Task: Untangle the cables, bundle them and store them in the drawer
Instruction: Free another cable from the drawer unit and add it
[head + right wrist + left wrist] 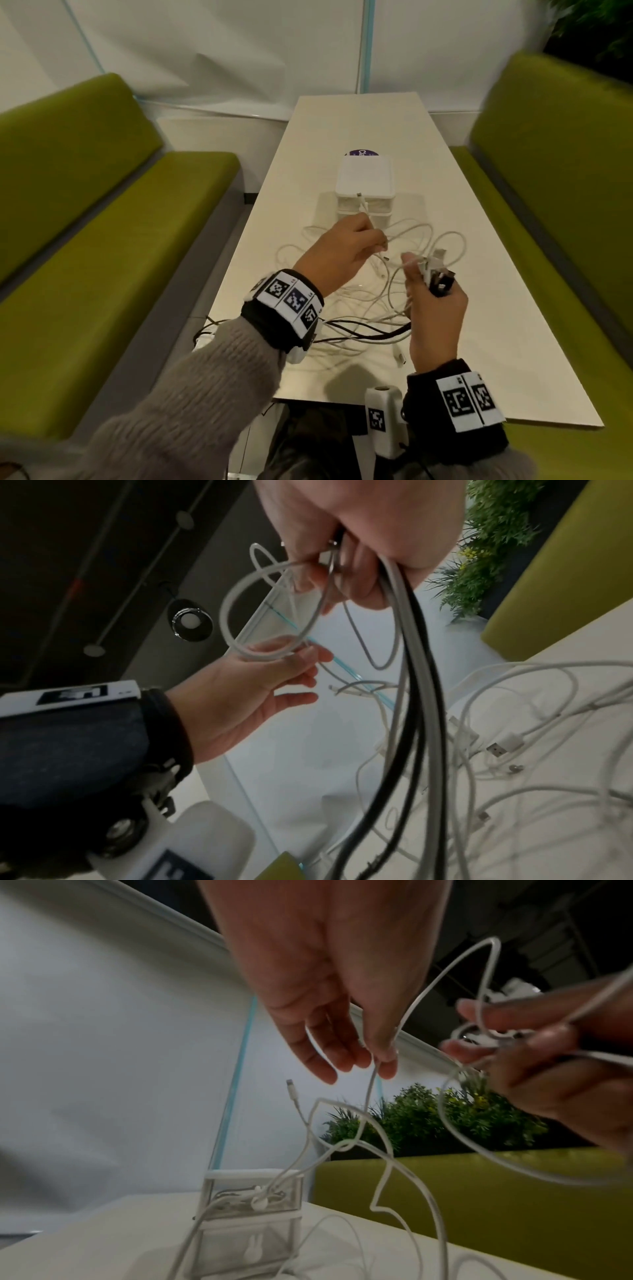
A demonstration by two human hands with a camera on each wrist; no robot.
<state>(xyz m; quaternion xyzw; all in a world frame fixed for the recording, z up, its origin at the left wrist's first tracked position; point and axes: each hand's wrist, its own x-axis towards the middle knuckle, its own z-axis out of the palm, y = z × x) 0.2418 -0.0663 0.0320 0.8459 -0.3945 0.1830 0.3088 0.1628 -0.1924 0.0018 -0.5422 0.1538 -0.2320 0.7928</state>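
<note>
A tangle of white cables [356, 301] lies on the table in front of a small white drawer unit [364, 181]. Above the tangle, my left hand [380, 241] pinches one thin white cable [368, 1096] between thumb and fingers. Its connector end [290, 1087] sticks up free. To the right, my right hand [423, 270] grips a bunch of cable ends and plugs [436, 275]. White and black cables [416, 674] hang from that fist down to the table. A white loop [236, 620] runs between both hands. The drawers [253, 1229] look closed.
The cream table [479, 274] is long and narrow, with green benches [102, 240] on both sides. A black cable [376, 330] trails over the table's near left edge. A purple sticker [363, 153] lies behind the drawer unit. A plant [428, 1118] stands behind the right bench.
</note>
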